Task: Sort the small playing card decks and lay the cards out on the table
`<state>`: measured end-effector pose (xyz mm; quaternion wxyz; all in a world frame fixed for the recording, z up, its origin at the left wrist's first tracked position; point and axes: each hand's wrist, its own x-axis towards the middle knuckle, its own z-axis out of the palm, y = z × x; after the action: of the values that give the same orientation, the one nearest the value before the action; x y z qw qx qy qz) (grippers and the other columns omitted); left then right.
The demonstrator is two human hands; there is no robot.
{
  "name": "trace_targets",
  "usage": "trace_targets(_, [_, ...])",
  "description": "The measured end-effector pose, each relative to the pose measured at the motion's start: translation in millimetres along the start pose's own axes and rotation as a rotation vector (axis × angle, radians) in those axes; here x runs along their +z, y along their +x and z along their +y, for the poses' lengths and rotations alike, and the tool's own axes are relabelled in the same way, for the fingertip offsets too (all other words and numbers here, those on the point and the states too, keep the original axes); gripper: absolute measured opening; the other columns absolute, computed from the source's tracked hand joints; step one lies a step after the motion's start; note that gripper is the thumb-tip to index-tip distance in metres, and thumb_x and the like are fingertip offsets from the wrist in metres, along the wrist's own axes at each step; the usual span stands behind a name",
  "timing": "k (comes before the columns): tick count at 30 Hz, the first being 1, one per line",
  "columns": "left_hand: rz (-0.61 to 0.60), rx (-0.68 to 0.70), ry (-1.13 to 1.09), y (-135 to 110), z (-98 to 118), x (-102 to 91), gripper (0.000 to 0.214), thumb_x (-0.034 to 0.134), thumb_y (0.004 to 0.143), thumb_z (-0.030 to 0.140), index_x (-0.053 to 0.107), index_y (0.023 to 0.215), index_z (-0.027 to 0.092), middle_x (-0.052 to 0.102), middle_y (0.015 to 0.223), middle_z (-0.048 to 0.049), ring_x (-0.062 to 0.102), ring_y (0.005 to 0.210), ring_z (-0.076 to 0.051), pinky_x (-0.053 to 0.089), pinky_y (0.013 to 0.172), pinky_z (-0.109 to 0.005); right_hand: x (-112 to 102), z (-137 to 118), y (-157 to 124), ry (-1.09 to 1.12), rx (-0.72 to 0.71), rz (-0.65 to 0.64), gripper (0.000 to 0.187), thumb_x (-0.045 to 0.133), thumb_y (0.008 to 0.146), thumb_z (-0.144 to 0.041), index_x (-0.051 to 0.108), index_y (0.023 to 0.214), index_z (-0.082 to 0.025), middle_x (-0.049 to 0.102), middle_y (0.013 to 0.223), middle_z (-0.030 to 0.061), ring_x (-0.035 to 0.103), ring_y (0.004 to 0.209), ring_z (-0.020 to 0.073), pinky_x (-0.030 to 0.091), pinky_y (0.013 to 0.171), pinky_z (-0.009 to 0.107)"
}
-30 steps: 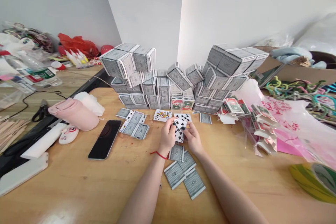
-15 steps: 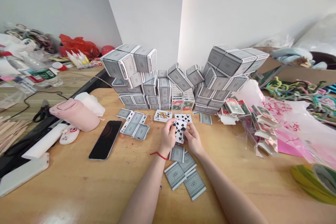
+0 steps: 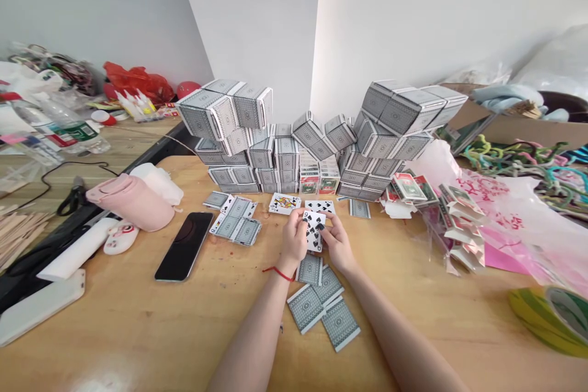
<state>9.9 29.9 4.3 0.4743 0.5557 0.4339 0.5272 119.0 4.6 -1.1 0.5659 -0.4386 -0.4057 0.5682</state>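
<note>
Between my two hands is a nine of spades playing card [image 3: 314, 231], face up; whether more cards lie beneath it I cannot tell. My left hand [image 3: 294, 237] grips its left edge, thumb on the face. On the opposite edge, my right hand [image 3: 337, 240] pinches it the same way. Below lie several patterned card backs [image 3: 340, 323] with folded edges. Just beyond my hands are a face-up picture card [image 3: 285, 203] and a spade card [image 3: 320, 206]. A loose pile of cards [image 3: 236, 220] sits to the left.
Blocks folded from cards form a stepped structure [image 3: 280, 159] at the back. A phone [image 3: 184, 246] and a pink bottle [image 3: 131, 199] are on the left. Opened card boxes [image 3: 465, 226], pink plastic [image 3: 505, 220] and green-yellow tape [image 3: 551, 321] lie on the right.
Both hands keep hold of the nine of spades in nearly the same place. The view has shifted very slightly; nothing else has visibly moved.
</note>
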Motion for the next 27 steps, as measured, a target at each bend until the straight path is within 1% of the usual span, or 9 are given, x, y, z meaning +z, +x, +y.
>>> trace_targets(9, [0.012,0.001,0.047,0,3,-0.3,0.022,0.037,0.075,0.014,0.051,0.091,0.017,0.058,0.077,-0.0024,0.05,0.063,-0.013,0.039,0.059,-0.023,-1,0,1,0.016,0.007,0.012,0.036,0.053,0.071,-0.033,0.04,0.103,-0.023,0.039,0.049,-0.0101,0.033,0.038,0.007,0.029,0.039,0.017])
trace_targets(13, [0.018,0.012,0.065,0,3,-0.5,0.022,0.036,0.076,0.013,0.05,0.092,0.017,0.058,0.077,-0.0024,0.051,0.065,-0.013,0.039,0.06,-0.023,-2,1,1,0.029,0.019,0.007,0.037,0.053,0.07,-0.032,0.041,0.104,-0.022,0.041,0.05,-0.0094,0.034,0.039,0.0069,0.029,0.039,0.017])
trace_targets(16, [-0.001,0.017,0.063,0,2,-0.7,0.022,0.035,0.077,0.012,0.049,0.093,0.016,0.057,0.077,-0.0024,0.051,0.064,-0.012,0.039,0.059,-0.022,-4,3,2,0.037,0.039,0.034,0.038,0.054,0.069,-0.032,0.044,0.104,-0.021,0.041,0.051,-0.0086,0.036,0.04,0.0074,0.03,0.04,0.018])
trace_targets(21, [-0.022,0.006,0.021,0,-4,-0.4,0.022,0.037,0.078,0.014,0.048,0.096,0.017,0.056,0.075,-0.0022,0.05,0.062,-0.011,0.039,0.056,-0.022,-5,6,3,0.032,0.058,0.05,0.03,0.055,0.069,-0.033,0.049,0.096,-0.021,0.044,0.054,-0.0072,0.037,0.043,0.0081,0.032,0.041,0.019])
trace_targets(27, [-0.01,-0.001,-0.017,-1,-7,1.4,0.02,0.039,0.078,0.016,0.049,0.095,0.016,0.056,0.073,-0.0018,0.048,0.06,-0.011,0.039,0.055,-0.021,-6,5,3,-0.027,0.029,0.105,0.023,0.053,0.071,-0.031,0.052,0.091,-0.021,0.044,0.054,-0.0072,0.037,0.044,0.0079,0.031,0.042,0.018])
